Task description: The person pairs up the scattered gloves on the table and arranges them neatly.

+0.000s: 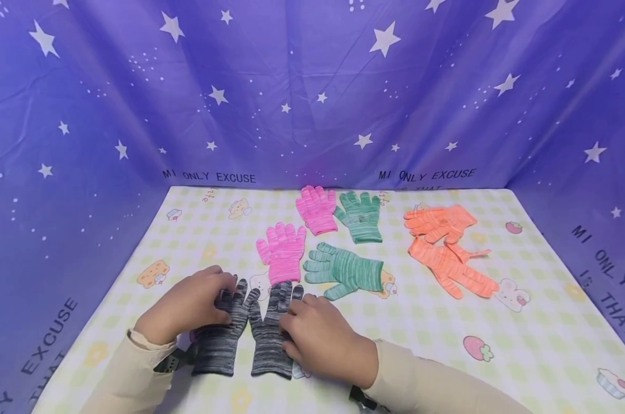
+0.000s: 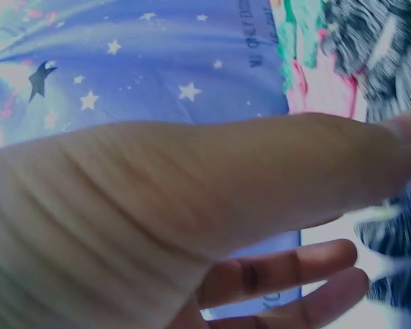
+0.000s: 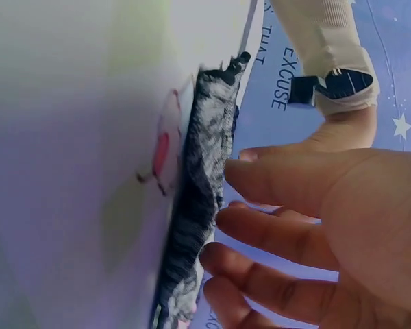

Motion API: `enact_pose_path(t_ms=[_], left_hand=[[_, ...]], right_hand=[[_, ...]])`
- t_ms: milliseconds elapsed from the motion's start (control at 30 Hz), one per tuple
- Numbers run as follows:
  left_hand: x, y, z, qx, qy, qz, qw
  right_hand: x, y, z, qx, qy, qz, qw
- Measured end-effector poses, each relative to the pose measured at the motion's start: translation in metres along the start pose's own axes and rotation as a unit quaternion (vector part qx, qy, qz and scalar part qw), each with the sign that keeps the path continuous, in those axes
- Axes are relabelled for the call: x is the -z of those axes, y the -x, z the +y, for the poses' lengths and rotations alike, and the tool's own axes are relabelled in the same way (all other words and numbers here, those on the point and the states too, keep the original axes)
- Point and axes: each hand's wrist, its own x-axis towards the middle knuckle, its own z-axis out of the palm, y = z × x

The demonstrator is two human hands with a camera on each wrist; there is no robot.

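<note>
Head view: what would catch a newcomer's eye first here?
Bright knit gloves dot the checked mat: a pink pair mid-table, a green pair beside it, an orange pair to the right. At the near edge, the left hand and right hand each rest on a grey glove. A starry blue curtain surrounds everything.

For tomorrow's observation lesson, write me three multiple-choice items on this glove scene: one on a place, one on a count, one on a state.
1. Where do the grey gloves lie?
A. nearest the person
B. by the back curtain
C. on the orange gloves

2. How many gloves are on the table?
A. four
B. six
C. eight

3. What are both hands doing?
A. hanging idle off the table
B. resting on the grey gloves
C. lifting a pink glove

Answers: 1 A, they lie at the near edge under the hands. 2 C, two each of grey, pink, green, orange. 3 B, left hand and right hand lie on that pair.
</note>
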Motion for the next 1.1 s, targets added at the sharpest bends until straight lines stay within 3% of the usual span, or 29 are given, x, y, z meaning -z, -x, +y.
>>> enact_pose_path(t_ms=[167, 367, 567, 867, 1100], left_hand=[[0.003, 0.007, -0.015, 0.001, 0.000, 0.039, 0.9992], [0.004, 0.015, -0.031, 0.025, 0.003, 0.078, 0.9966], [0.002, 0.018, -0.046, 0.053, 0.003, 0.072, 0.9960], [-0.007, 0.026, -0.061, 0.037, 0.015, 0.048, 0.9981], [-0.010, 0.028, -0.063, 0.059, 0.022, 0.032, 0.9975]], right_hand=[[0.004, -0.006, 0.003, 0.004, -0.020, 0.009, 1.000], [0.004, -0.012, 0.004, 0.006, -0.025, 0.011, 1.000], [-0.001, -0.016, 0.003, 0.010, -0.020, 0.010, 1.000], [-0.009, -0.019, 0.002, 0.013, -0.016, -0.031, 0.999], [-0.010, -0.021, 0.001, 0.005, -0.044, -0.041, 0.998]])
